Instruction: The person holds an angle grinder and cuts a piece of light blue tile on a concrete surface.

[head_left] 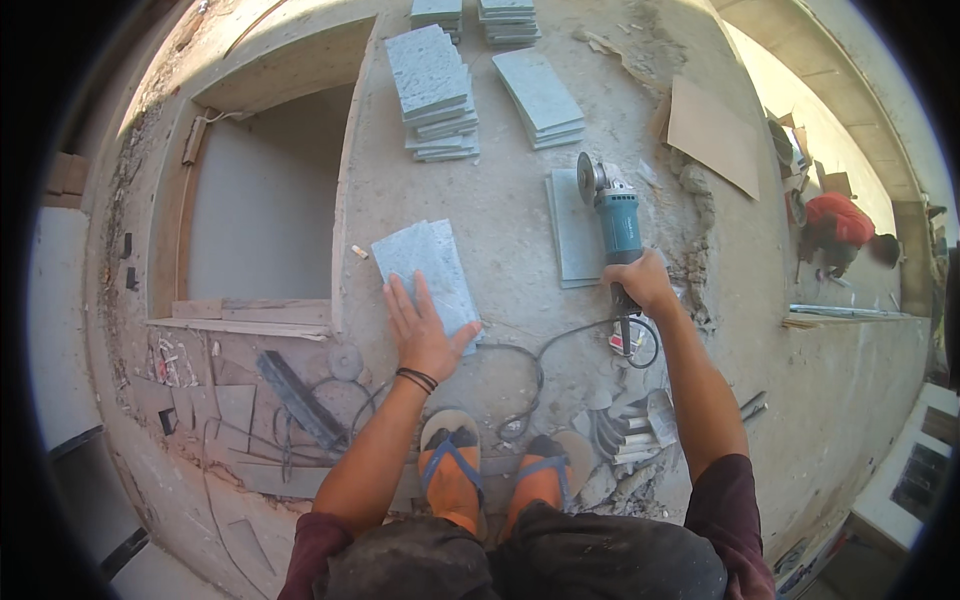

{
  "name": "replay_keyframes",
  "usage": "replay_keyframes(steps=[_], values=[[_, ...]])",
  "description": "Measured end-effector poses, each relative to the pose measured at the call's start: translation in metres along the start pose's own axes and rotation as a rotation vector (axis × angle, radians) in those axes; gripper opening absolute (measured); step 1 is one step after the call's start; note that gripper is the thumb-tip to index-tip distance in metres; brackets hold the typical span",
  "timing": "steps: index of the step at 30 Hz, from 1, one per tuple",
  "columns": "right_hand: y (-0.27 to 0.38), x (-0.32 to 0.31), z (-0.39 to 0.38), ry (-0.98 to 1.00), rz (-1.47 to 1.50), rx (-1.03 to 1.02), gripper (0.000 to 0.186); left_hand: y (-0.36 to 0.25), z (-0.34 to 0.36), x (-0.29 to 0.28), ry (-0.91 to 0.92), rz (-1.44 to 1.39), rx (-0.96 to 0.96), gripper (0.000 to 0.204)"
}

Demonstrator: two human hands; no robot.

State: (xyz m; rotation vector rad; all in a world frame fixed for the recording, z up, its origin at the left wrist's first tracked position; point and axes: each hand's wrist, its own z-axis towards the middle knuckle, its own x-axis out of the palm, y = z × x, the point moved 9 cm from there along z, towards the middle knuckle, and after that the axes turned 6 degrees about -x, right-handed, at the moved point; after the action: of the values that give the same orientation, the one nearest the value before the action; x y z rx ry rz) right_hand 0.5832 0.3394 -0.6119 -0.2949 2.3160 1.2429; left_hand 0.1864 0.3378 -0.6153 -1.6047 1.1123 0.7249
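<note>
My right hand is wrapped round the rear of a teal angle grinder. The grinder points away from me, its disc at the far end, and its black cord trails back across the floor. Partly under the grinder lie pale grey-green tiles; I cannot tell whether the tool touches them. Fingers spread, my left hand rests flat on a small stack of speckled grey tiles at the left.
Farther off stand a taller tile stack, a low tile stack and more tiles. A rectangular opening lies at left, cardboard at right. The cord loops before my feet, near rubble. Another person in red crouches far right.
</note>
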Motion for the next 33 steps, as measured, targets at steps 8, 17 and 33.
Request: replay_keyframes(steps=[8, 17, 33], values=[[0.019, -0.037, 0.004, 0.126, -0.193, -0.171, 0.038, 0.000, 0.001, 0.005, 0.064, 0.013, -0.024, 0.129], [0.010, -0.047, 0.017, 0.164, -0.347, -0.158, 0.041, -0.007, 0.002, 0.004, 0.076, 0.008, -0.017, 0.129], [0.011, -0.037, 0.029, 0.250, -0.321, -0.197, 0.043, 0.000, 0.002, 0.007, 0.064, 0.026, 0.001, 0.130]])
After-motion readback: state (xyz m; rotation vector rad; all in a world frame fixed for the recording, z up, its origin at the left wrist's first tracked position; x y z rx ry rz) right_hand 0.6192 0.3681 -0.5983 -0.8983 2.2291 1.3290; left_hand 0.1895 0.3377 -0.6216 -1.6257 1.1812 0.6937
